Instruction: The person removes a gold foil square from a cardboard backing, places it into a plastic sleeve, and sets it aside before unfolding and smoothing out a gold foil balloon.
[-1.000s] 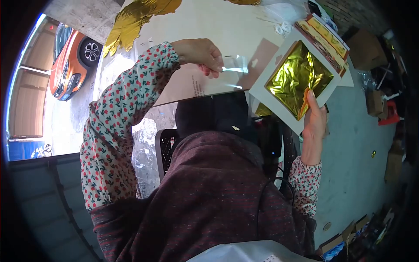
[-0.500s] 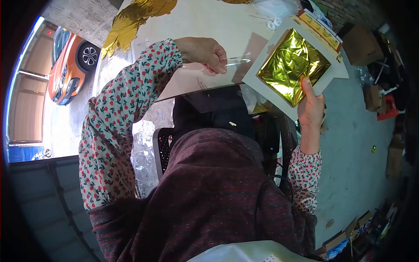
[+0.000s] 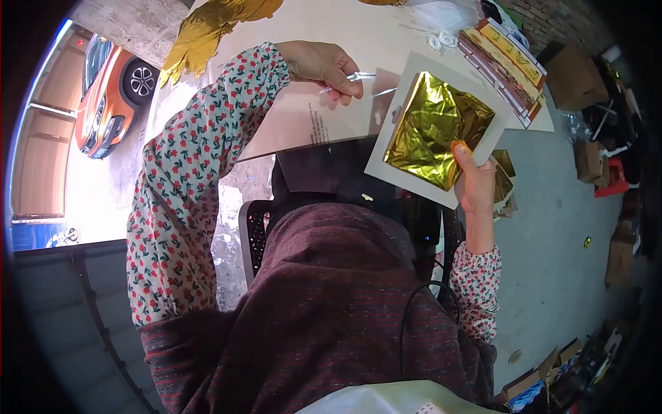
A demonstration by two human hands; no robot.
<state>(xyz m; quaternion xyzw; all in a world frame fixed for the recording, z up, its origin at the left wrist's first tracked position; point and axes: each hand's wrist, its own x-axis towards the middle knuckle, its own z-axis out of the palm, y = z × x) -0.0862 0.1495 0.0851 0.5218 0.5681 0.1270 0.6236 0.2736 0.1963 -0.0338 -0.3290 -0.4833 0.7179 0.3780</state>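
Observation:
My right hand (image 3: 477,183) grips the lower right edge of a white card frame (image 3: 381,146), its thumb lying on the crumpled gold foil (image 3: 433,127) in the frame's centre. The card is tilted at the near edge of the table. Over the table to its left, my left hand (image 3: 339,74) has thumb and fingertips pinched together on a strip of clear film (image 3: 362,76). The film is thin and glossy, and its full outline cannot be made out. Beneath that hand lies a clear sheet (image 3: 296,121) with small printed text.
Gold foil pieces (image 3: 207,34) lie at the table's far left. White string (image 3: 441,21) and printed red and yellow cards (image 3: 503,65) are at the far right. Cardboard boxes (image 3: 571,76) stand on the floor at right. An orange car (image 3: 103,114) is outside on the left.
The card with gold foil has moved down and left with my right hand and turned, uncovering more of the printed cards. My left hand has risen slightly with the clear film.

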